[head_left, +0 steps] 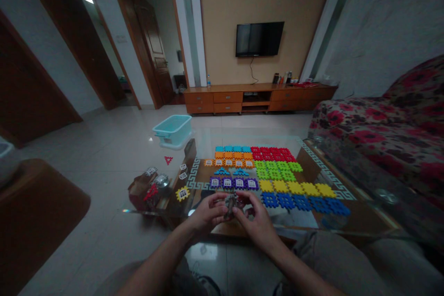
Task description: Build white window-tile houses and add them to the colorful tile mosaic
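Near the front edge of the glass table, my left hand (207, 213) and my right hand (255, 221) meet around a small grey piece (231, 201). Fingers of both hands are closed on it and cover much of it, so its kind is unclear. Just beyond lie purple interlocking tiles (227, 183) with white window inserts. Blue tiles (301, 202) and yellow tiles (294, 188) run in rows to the right. Farther back are green tiles (275, 170), red tiles (272, 153), orange tiles (233, 155), light blue tiles (233, 149) and light blue arched pieces (222, 172).
A yellow window tile (182, 194), white window frames (183, 167) and a red triangle (168, 160) are at the left. An open box (137, 189) with pieces stands beside the table (194, 178). A turquoise bin (176, 132) is beyond; a flowered sofa (374, 125) is right.
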A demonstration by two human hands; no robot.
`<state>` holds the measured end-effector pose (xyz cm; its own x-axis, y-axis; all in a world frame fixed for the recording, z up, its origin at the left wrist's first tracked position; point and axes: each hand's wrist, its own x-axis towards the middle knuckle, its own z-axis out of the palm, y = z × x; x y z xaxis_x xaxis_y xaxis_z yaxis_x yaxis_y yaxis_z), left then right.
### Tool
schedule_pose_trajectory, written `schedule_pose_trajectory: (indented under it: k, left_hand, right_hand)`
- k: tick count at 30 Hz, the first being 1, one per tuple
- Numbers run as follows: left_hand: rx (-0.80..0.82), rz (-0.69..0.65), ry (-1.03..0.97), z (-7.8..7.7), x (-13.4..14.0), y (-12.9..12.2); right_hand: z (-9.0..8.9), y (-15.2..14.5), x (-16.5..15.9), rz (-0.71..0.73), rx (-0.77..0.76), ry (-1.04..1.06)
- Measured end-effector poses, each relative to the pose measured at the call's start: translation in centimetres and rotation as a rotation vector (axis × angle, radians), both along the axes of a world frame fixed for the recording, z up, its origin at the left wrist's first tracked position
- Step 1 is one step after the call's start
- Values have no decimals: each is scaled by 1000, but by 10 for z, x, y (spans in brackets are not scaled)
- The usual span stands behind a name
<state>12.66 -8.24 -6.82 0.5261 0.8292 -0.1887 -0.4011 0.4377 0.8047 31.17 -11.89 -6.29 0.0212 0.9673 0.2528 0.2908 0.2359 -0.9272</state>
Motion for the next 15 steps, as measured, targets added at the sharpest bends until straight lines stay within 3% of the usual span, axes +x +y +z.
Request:
schedule_pose_trajectory:
  k: [5,15]
  left_hand:
    - [-67,18,30,-5,2,-3]
    - [-82,-13,58,-6,3,-4]
  right_hand:
    - [11,-7,3,158,331,-267]
    - [5,-5,3,164,388,-283]
